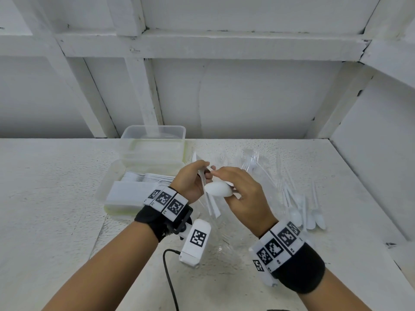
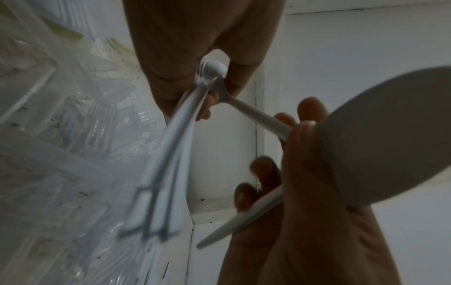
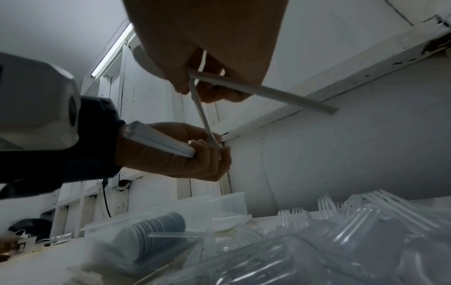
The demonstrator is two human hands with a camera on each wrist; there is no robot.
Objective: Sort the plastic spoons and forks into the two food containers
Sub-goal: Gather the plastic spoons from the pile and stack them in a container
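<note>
My left hand [image 1: 205,170] grips a bundle of white plastic spoons [image 1: 212,205] above the table, handles pointing down toward me. Close beside it, my right hand [image 1: 224,187] holds two white spoons, one with its bowl [image 1: 217,190] facing up. In the right wrist view the other spoon [image 3: 203,117] reaches from my right hand [image 3: 195,84] into my left hand [image 3: 209,152], against the bundle [image 3: 158,140]. The near clear container [image 1: 105,187] holds rows of white spoons. The far clear container [image 1: 155,133] stands behind it; I cannot see its contents.
Clear forks [image 1: 251,160] lie heaped on crinkled clear plastic [image 1: 224,241] under my hands. Loose white spoons [image 1: 301,214] lie to the right. A black cable [image 1: 168,277] runs near the front. White walls close off the back and right.
</note>
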